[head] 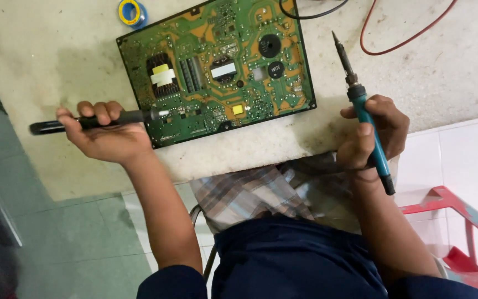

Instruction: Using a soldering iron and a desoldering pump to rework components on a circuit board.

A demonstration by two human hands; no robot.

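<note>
Worn table (56, 50), circuit board (217, 66), solder spool (131, 12)

Person seen from above, head-worn view. Left hand (106, 138) and right hand (373, 138) bare, without gloves, rings or watch; both forearms uncovered to just above the elbow; short dark navy sleeves (172, 282) visible at the lower edge, one on each upper arm; navy shirt (294, 260) of the same plain cloth across the torso, without visible print, buttons or pockets; below it, over the lap, a checked cloth (255, 194) in pale grey, brown and white, its pattern of crossing bands, the fabric loosely creased; feet and legs hidden.
</note>
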